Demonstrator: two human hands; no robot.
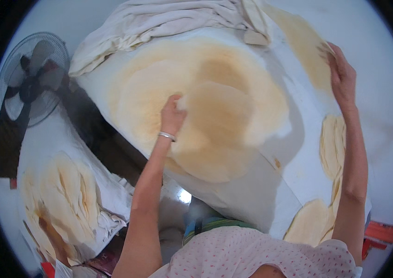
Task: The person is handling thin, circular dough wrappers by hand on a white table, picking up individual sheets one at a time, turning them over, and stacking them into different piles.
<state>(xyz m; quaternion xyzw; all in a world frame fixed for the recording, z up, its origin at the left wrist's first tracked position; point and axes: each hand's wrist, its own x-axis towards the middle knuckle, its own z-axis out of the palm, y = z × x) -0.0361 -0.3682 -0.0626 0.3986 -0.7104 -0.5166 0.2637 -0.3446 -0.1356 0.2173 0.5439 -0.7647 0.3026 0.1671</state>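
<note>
Thin round sheets, seemingly dough, [217, 107] overlap on a white cloth-covered surface [245, 199]. My left hand [173, 114], a metal bangle at its wrist, is closed on a pale edge of a sheet near the middle of the layers. Reaching to the far right, my right hand [342, 71] has its fingers at the edge of another thin sheet [304, 45] along the rim of the surface; its fingertips are partly hidden, and whether it grips the sheet is unclear. My shadow falls over the middle sheets.
A bunched white cloth [168, 21] lies at the far edge. At left stands a black fan [29, 88]. Folded sheets [64, 194] lie on another cloth-covered surface at lower left, with another person's arm [52, 236] there. More sheets [332, 147] lie near my right forearm.
</note>
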